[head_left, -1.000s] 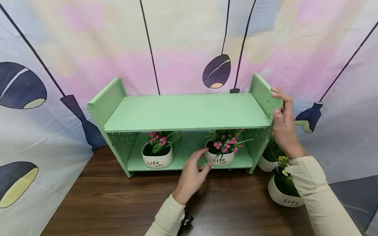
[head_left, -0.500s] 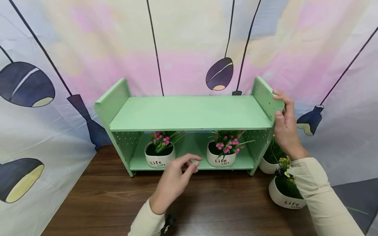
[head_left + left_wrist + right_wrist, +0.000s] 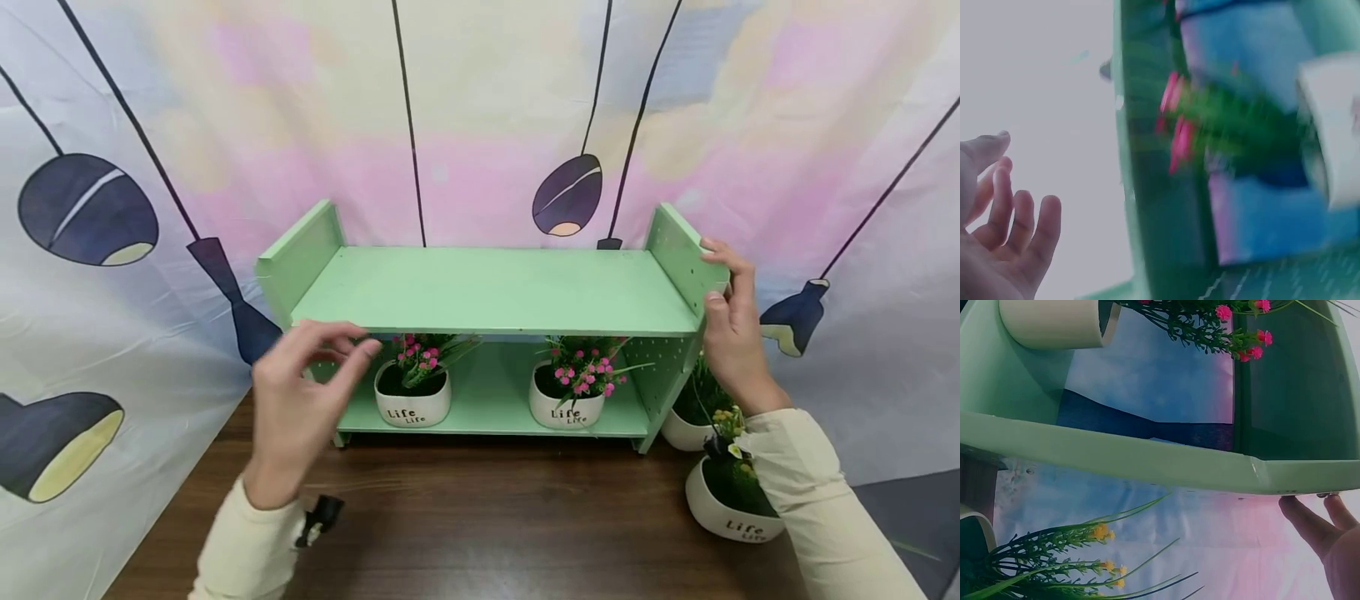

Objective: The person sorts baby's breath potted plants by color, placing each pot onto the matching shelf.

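A green two-tier shelf [image 3: 495, 292] stands on the brown table. My right hand [image 3: 738, 333] grips the front edge of its right side panel. In the right wrist view, fingertips [image 3: 1288, 503] touch that panel's outer face. Loosely bent and holding nothing, my left hand [image 3: 296, 400] hovers before the shelf's left end, thumb and forefinger apart. Two white "Life" pots with pink flowers sit on the lower board: a left pot [image 3: 412, 408] and a right pot [image 3: 566, 410]. The left wrist view is blurred; the left hand [image 3: 1010, 237] appears beside the shelf's edge.
Right of the shelf, a white pot with yellow flowers [image 3: 731, 512] stands on the table [image 3: 487, 517], partly behind my right sleeve. Another white pot [image 3: 684, 433] is behind it, close to the side panel. A patterned curtain [image 3: 480, 125] hangs behind the shelf.
My left hand has left the right flowerpot and moved left and up to the shelf's left end. My right hand has stayed on the right panel. The head view has shifted slightly.
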`<state>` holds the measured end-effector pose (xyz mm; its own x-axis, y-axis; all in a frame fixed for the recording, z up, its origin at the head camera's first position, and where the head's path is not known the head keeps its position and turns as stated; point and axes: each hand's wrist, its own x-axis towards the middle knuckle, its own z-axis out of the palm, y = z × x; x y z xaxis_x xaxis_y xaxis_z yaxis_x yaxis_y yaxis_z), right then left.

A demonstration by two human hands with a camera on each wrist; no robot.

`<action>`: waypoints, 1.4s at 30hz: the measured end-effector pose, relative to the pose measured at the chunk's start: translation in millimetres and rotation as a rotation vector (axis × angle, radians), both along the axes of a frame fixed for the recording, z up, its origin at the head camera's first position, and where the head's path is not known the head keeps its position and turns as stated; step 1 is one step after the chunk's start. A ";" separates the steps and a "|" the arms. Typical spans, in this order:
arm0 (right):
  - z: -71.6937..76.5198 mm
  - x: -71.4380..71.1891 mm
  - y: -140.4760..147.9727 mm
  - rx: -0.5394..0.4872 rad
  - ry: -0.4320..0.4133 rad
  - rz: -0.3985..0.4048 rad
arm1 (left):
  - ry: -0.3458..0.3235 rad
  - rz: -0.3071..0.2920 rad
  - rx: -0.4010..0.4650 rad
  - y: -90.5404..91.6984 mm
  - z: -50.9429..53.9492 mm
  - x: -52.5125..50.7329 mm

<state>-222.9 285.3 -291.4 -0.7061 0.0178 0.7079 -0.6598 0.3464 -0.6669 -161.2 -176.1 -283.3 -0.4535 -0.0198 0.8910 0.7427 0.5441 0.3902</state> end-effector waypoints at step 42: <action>-4.0 -5.0 4.7 0.003 0.037 0.046 | -0.025 -0.201 0.092 -95.1 25.3 -98.1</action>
<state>-227.9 290.1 -295.4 -0.6795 -0.0164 0.7335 -0.6992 0.3170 -0.6407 -259.2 -271.2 -258.0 -0.4788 -0.0072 0.8779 0.8222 0.3470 0.4512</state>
